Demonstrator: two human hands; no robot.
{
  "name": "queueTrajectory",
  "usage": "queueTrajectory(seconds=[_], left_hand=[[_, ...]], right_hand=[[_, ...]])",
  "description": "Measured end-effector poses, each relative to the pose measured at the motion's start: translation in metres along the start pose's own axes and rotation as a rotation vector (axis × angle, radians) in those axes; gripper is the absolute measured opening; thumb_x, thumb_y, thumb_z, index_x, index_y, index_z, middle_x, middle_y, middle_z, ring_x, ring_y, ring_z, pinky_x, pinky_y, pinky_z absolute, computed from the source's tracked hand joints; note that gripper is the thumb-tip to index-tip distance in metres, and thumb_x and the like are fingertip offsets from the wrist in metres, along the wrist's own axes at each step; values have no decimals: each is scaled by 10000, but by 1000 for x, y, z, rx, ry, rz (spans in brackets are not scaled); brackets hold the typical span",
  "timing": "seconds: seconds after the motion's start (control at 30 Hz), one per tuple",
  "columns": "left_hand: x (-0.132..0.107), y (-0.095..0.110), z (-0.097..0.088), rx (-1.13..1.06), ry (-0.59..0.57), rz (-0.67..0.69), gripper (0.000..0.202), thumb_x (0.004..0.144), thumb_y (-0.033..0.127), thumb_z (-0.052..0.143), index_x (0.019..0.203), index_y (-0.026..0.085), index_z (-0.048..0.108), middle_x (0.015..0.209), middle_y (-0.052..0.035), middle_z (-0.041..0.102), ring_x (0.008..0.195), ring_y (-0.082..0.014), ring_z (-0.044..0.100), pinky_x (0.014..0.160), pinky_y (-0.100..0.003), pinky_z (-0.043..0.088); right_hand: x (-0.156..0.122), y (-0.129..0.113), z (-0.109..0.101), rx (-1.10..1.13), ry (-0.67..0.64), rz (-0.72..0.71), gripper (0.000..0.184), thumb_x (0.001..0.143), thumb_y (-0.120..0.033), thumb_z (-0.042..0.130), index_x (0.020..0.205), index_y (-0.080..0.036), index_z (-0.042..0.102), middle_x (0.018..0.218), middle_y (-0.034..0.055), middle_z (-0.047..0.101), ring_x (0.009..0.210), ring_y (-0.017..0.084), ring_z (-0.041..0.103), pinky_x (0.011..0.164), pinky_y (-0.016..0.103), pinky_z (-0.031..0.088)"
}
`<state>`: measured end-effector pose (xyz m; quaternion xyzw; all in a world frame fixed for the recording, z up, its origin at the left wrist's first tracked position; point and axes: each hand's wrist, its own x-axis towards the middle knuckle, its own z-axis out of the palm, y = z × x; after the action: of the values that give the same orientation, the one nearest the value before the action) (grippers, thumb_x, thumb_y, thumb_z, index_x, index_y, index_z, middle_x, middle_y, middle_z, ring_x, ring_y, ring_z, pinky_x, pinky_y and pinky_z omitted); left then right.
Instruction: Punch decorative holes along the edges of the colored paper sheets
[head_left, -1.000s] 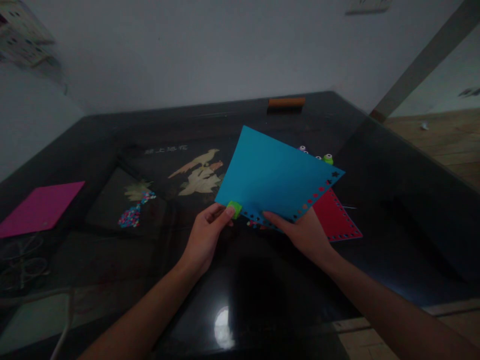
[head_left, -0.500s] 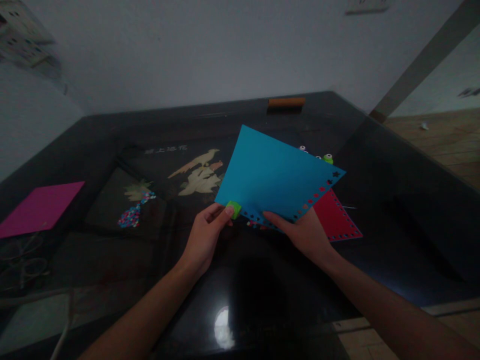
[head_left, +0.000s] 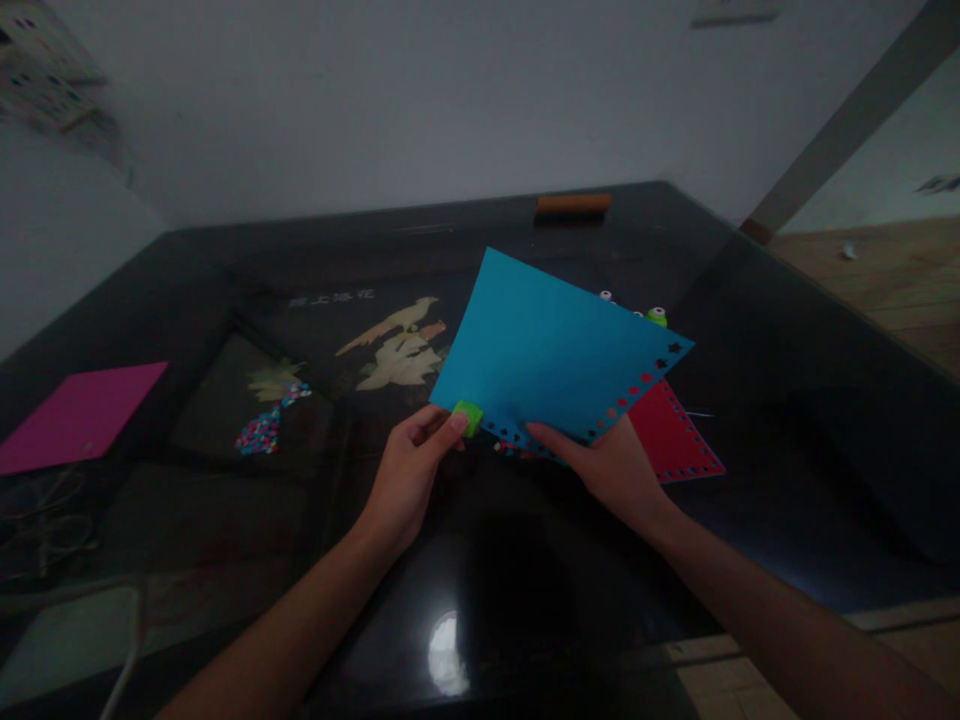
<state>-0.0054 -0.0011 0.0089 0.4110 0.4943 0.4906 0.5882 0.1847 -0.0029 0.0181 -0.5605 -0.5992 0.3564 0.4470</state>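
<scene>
Little differs from a second ago, so work stays put: the left hand (head_left: 409,472) clamps what seems a bright-green plastic punch (head_left: 472,412) near the left corner of a blue paper sheet (head_left: 555,340) above the glossy black table (head_left: 765,370), the right hand (head_left: 613,470) pinches the sheet's lower edge, and multicoloured confetti (head_left: 258,434) lies loose, uncontained.

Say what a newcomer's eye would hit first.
Probably the bright blue rectangular paper sheet in the right hand, mid-picture, punched along two edges. Then the small green plastic-looking block in the left hand near the sheet's left corner, and the magenta rectangular sheet at far left.
</scene>
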Motion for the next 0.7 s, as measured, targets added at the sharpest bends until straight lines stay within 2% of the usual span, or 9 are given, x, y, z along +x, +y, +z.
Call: queueTrajectory(seconds=[0.33,0.5,0.7], left_hand=[[-1,4,3,-13,17,-16,252,684,382,718,700,145,634,699,-9,584,667,-128,495,655,-250,385],[0,3,3,-11,13,-7,249,689,382,713,711,146,637,715,-15,590,684,-135,497,658,-253,387],[0,0,1,-18,6,-3,237,716,378,696,725,150,631,719,-10,587,687,-129,502,661,-246,389]], right_hand=[[0,1,0,19,-3,-14,268,708,-357,673,909,-180,677,920,93,712,937,270,652,816,430,539],[0,1,1,18,1,0,299,703,-361,681,934,-172,671,951,101,708,930,265,656,823,426,535],[-1,1,1,30,-17,2,253,713,-346,675,917,-196,669,953,82,713,907,251,664,833,424,532]])
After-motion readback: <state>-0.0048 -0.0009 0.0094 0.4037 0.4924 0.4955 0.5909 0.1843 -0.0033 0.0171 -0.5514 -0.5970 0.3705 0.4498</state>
